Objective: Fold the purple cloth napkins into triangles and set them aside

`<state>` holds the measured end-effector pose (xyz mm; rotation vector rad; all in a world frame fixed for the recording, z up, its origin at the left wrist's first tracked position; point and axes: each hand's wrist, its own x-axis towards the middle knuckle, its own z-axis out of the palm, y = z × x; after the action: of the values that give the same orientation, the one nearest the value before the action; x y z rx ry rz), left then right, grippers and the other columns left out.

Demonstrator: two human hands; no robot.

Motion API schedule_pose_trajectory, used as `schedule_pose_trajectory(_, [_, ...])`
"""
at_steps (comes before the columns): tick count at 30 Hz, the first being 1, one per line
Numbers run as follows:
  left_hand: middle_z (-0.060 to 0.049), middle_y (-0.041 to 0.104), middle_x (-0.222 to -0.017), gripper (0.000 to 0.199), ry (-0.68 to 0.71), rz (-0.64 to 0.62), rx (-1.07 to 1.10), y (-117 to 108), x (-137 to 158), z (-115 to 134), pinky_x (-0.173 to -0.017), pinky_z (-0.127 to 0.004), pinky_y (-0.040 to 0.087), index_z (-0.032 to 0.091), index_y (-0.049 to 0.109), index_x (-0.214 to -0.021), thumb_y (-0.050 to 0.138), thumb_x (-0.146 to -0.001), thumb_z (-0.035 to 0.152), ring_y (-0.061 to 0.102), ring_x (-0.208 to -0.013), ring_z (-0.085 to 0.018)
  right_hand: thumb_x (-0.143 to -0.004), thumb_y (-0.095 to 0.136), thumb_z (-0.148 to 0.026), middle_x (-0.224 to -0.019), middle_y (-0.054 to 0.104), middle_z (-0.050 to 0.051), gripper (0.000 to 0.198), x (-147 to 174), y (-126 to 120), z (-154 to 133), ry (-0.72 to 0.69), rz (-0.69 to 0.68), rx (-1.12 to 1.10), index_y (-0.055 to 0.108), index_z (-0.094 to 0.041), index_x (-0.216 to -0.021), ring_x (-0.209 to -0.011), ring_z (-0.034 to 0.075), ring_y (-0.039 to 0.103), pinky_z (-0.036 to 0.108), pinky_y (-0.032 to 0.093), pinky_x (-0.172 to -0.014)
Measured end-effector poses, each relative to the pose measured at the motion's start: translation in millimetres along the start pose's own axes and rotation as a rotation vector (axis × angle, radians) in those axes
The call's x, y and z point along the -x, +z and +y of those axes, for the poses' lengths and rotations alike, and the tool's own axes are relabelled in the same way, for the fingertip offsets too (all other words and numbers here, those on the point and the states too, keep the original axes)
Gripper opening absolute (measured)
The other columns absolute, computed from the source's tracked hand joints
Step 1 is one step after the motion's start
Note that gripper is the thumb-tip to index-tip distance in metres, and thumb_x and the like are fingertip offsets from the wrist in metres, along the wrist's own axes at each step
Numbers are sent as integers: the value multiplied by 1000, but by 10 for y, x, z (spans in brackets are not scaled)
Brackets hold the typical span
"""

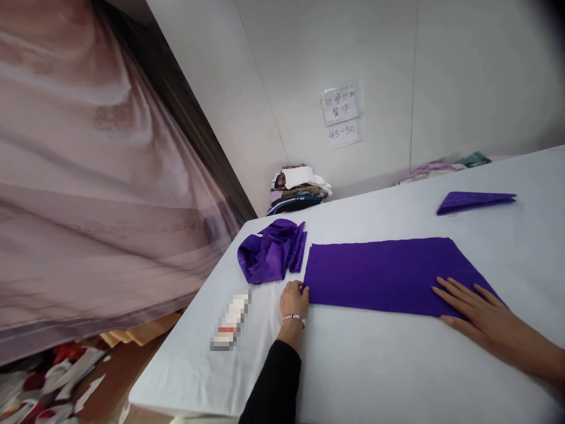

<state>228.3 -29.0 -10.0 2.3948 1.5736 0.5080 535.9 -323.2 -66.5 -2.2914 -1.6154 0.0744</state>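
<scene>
A purple cloth napkin (375, 277) lies flat on the white-covered table (375, 365), folded into a long strip with a slanted right end. At its lower left corner is my left hand (294, 300), fingers bent and closed on the napkin's edge. My right hand (474, 306) rests palm down on the napkin's lower right part, fingers stretched and apart. Just beyond my left hand sits a crumpled heap of purple cloth (269, 253). Farther back on the right, a folded purple piece (472, 201) lies in a narrow pointed shape.
A blurred-out pale object (232, 321) lies left of my left hand. Stacked clothes (298, 188) stand by the wall, below paper signs (342, 112). More fabric (432, 169) lies along the table's back edge. A pink curtain (97, 176) hangs at left, above scattered floor items (57, 377).
</scene>
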Motion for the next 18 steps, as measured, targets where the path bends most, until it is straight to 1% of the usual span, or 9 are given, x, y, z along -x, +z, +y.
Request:
schedule_pose_trajectory(2, [-5,63,-87,12,-33,-6,67,-7,44,-8,-71,-27,40,19,62,-85,58,-77,26,58,-82,-18,-77,45,-59,-143,30,-4,61,5,-8,0,-8,14,17,34,-42,-135,-131,30,20,50,17,-109])
schedule_pose_trajectory(4, [-5,63,-85,10,-57,-7,109,-3,62,-6,-69,-26,40,19,62,-83,59,-75,24,58,-80,-17,-78,44,-60,-143,30,-3,62,10,-13,-1,-23,18,48,35,-39,-135,-131,30,21,51,18,-108])
schedule_pose_trajectory(9, [-1,63,-81,15,-70,32,213,-2,54,3,-69,-23,41,21,61,-89,57,-75,16,58,-77,-13,-77,40,-65,-144,29,-1,68,19,-10,13,-57,17,128,34,-32,-137,-132,29,22,53,19,-107])
schedule_pose_trajectory(13, [2,61,-74,19,-64,68,304,-24,62,10,-68,-21,42,21,60,-94,55,-77,15,58,-71,-11,-78,39,-64,-144,29,-1,67,18,8,34,-70,21,151,33,-32,-137,-131,29,22,53,21,-106])
schedule_pose_trajectory(18, [5,60,-67,20,-89,56,367,-29,106,-13,-61,-20,42,21,57,-97,55,-77,17,58,-62,-10,-80,37,-64,-145,25,-2,67,9,21,43,-66,13,189,30,-32,-138,-133,27,18,51,20,-107])
